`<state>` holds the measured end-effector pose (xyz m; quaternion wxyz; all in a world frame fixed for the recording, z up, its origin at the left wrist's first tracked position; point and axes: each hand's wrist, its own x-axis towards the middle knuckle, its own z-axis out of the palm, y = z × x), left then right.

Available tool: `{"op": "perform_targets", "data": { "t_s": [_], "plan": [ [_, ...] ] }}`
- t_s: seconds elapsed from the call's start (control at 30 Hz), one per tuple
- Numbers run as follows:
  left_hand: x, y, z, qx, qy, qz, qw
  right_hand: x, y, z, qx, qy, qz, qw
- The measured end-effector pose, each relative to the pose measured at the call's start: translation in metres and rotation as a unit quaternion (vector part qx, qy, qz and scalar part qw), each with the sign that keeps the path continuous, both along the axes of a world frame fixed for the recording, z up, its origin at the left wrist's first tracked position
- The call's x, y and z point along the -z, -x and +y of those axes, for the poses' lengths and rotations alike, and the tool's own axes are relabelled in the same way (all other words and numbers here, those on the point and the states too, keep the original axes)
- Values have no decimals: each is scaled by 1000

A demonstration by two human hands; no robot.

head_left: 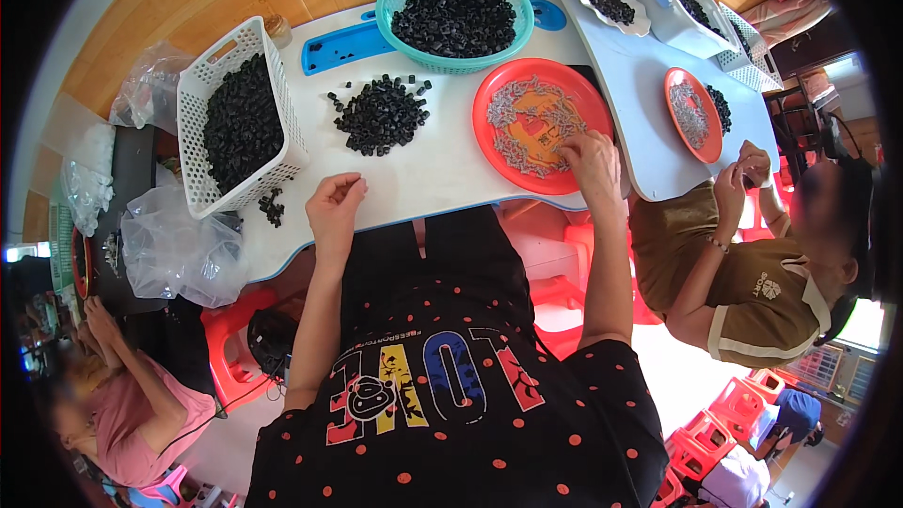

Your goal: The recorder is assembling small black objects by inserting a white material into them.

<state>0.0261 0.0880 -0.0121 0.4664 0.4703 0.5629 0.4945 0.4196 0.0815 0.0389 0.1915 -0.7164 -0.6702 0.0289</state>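
My left hand (336, 212) is raised at the table's near edge, thumb and fingertips pressed together; whatever they may hold is too small to make out. Beyond it lies a loose pile of small black plastic pieces (381, 117). My right hand (594, 167) reaches over the right rim of a round red plate (482, 136). Its bent fingers are pinched down at the small silver metal pins (508, 113) scattered in the plate, and the fingertips hide what is between them.
A white perforated basket (293, 146) of black pieces stands at left, beside clear plastic bags (179, 245). At the back, a turquoise basket (451, 64) of black pieces overlaps a blue tray (343, 52). A co-worker (752, 287) sits at the right-hand table, another person (155, 404) at left.
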Motion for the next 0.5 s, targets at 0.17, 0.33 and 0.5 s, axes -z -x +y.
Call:
{"op": "perform_targets", "data": {
  "t_s": [0.17,0.33,0.5],
  "plan": [
    [14,-1,-17,-3,-67,-16,998,-2,-1,0,-12,-45,49,998],
    [18,9,-15,13,-54,-50,997,-5,-7,-1,18,-46,56,997],
    [20,11,-15,19,-60,-75,995,2,-5,4,-37,-24,50,998]
  ]
}}
